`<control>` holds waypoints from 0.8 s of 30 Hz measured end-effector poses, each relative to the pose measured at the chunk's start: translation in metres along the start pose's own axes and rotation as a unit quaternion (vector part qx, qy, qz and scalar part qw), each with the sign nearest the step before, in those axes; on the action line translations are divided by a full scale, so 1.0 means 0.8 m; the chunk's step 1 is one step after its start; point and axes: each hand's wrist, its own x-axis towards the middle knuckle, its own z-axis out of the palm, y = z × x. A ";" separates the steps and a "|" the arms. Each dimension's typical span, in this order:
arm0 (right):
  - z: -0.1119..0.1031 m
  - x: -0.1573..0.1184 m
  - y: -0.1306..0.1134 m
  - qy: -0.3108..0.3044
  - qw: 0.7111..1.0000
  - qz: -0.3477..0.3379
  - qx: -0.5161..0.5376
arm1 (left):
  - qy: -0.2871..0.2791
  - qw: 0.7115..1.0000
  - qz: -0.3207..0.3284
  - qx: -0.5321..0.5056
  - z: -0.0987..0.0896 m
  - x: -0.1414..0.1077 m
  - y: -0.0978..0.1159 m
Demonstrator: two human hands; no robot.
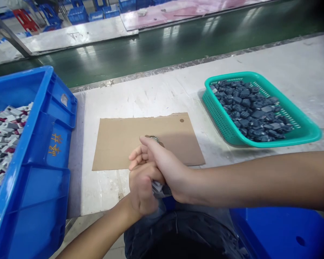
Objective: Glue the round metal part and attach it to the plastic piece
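Observation:
Both hands meet over the table's front edge, close in front of my body. My left hand point(143, 189) is closed in a fist, partly smeared by motion, with light grey plastic pieces point(158, 187) showing beside its fingers. Against it from above and the right lies my right hand point(164, 160), its fingers curled together and its thumb stretched forward; anything inside is hidden. Just beyond the right thumb, a small round metallic item with a beaded rim point(154, 137) is partly visible over the brown cardboard sheet point(118, 144), mostly covered by the hand.
At left stands a blue crate point(50, 144) of grey and dark red pieces point(8, 133). A green basket point(224, 129) of dark blue-grey parts point(248, 108) sits on the white table point(151, 97) at right. Behind runs a green conveyor belt point(110, 57). A blue surface point(280, 230) is lower right.

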 end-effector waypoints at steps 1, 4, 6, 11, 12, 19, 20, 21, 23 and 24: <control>0.001 0.001 -0.004 0.007 1.000 0.000 -0.004 | 0.037 0.995 -0.062 -0.063 0.000 0.006 0.003; 0.003 0.000 -0.018 -0.004 0.997 -0.072 -0.027 | 0.148 0.924 -0.242 -0.257 -0.001 0.028 0.011; 0.000 -0.004 -0.028 -0.009 0.987 -0.158 -0.032 | 0.176 0.855 -0.320 -0.368 -0.006 0.043 0.013; -0.020 -0.009 -0.035 0.050 0.959 -0.272 -0.067 | 0.188 0.784 -0.365 -0.465 -0.020 0.058 0.013; -0.024 -0.008 -0.034 0.060 0.955 -0.276 -0.092 | 0.186 0.782 -0.364 -0.470 -0.022 0.058 0.012; -0.022 -0.006 -0.032 -0.105 0.922 -0.304 -0.214 | 0.191 0.743 -0.399 -0.502 -0.022 0.054 0.008; -0.022 -0.005 -0.033 -0.110 0.906 -0.320 -0.252 | 0.191 0.742 -0.412 -0.493 -0.022 0.054 0.009; -0.023 -0.004 -0.034 -0.103 0.884 -0.343 -0.301 | 0.190 0.744 -0.427 -0.478 -0.022 0.054 0.009; -0.028 -0.002 -0.033 -0.077 0.821 -0.402 -0.397 | 0.190 0.752 -0.445 -0.448 -0.021 0.055 0.011; -0.031 -0.001 -0.033 -0.067 0.792 -0.426 -0.432 | 0.190 0.758 -0.445 -0.437 -0.021 0.055 0.011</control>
